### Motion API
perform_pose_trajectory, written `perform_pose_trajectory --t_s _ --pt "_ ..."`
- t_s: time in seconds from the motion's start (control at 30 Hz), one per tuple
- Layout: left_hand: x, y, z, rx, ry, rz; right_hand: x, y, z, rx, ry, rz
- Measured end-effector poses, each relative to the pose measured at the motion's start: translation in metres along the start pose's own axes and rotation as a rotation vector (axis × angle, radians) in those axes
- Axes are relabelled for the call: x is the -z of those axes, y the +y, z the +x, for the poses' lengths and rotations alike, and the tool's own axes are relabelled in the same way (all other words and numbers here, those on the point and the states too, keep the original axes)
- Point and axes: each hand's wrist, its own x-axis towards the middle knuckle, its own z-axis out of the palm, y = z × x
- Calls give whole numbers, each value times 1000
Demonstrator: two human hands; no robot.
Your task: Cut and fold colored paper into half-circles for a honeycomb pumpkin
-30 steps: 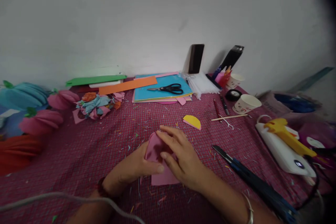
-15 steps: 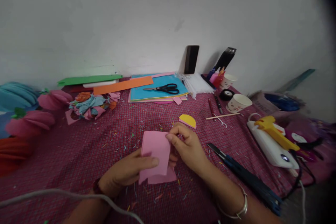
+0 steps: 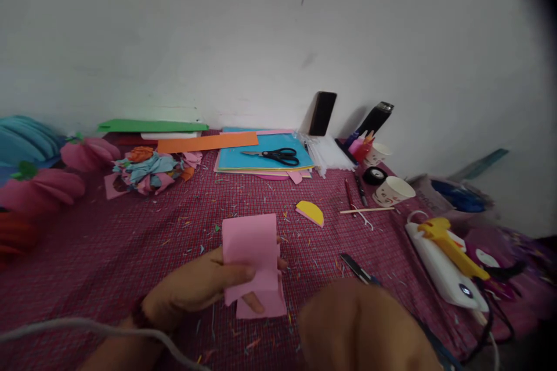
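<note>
A folded piece of pink paper (image 3: pixel 250 240) stands over the front middle of the tablecloth. My left hand (image 3: pixel 204 278) is closed on it, thumb across the front, with some fingertips showing past its right edge. Beneath the front flap, a lower pink layer is visible. At the bottom right, close to the camera, my right hand (image 3: pixel 365 324) is large and smeared by motion, so its fingers cannot be made out. It covers part of the utility knife (image 3: pixel 355 266). Beyond the pink paper lies a yellow and pink half-round paper piece (image 3: pixel 311 211).
Black scissors (image 3: pixel 285 155) rest on blue paper sheets (image 3: pixel 230 156) by the wall. Crumpled paper scraps (image 3: pixel 148 169) and pink paper pumpkins (image 3: pixel 89 153) are at left. At right are a paper cup (image 3: pixel 394 191), black tape (image 3: pixel 374 175) and a yellow glue gun (image 3: pixel 455 248). A cable (image 3: pixel 100 328) crosses the lower left.
The pink paper was turned so its broad face shows, and it remains in my left hand. My right hand was pinching its right edge, then let go and moved toward the lower right.
</note>
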Motion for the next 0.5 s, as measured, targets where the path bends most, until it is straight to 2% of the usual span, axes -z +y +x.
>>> perform_pose_trajectory --t_s 0.03,0.1,0.13,0.2,0.33,0.5 --pt "1 -1 0 -11 4 26 5 4 7 -15 85 7" --pt "3 -2 0 -30 2 91 15 12 26 -62 338 -19" --pt "3 -2 0 -28 3 137 19 16 35 -72 407 -74" --pt "3 1 -1 15 27 272 22 23 49 -101 400 -185" --pt "-2 8 -4 132 103 506 16 36 57 -169 253 -333" --pt "-1 6 -3 128 83 465 12 43 55 -173 151 -401"
